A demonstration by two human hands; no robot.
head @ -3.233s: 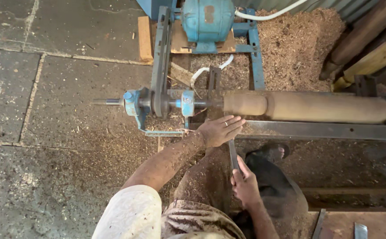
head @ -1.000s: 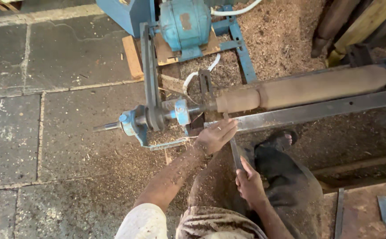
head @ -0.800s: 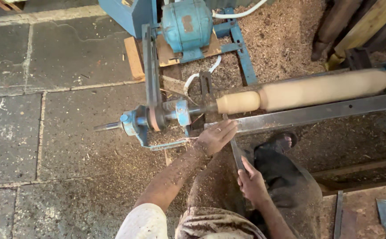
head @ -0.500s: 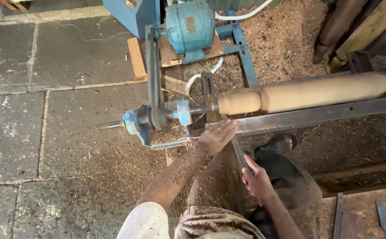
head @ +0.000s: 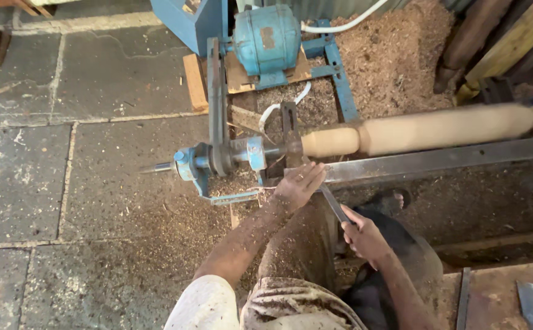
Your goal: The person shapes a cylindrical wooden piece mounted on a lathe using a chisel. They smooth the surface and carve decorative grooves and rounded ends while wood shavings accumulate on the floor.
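Note:
A long pale wooden workpiece (head: pixel 437 128) lies across a blue lathe, held at its left end by the headstock (head: pixel 220 160). My left hand (head: pixel 297 183) lies flat with fingers spread on the metal tool rest (head: pixel 437 162), pressing down the blade of a long chisel (head: pixel 335 205) close to the narrow left end of the wood. My right hand (head: pixel 361 235) is closed around the chisel's handle, lower down near my knee. The chisel's tip is hidden under my left hand.
A blue electric motor (head: pixel 269 40) sits behind the lathe, joined to it by a dark belt (head: pixel 216 91). Sawdust covers the stone floor (head: pixel 95 201) around the lathe. Timber pieces (head: pixel 492 43) lean at the upper right. A flat metal tool (head: pixel 529 302) lies on a board at the lower right.
The view has shifted slightly. Both hands keep their hold on the chisel at the tool rest, near the left end of the wood.

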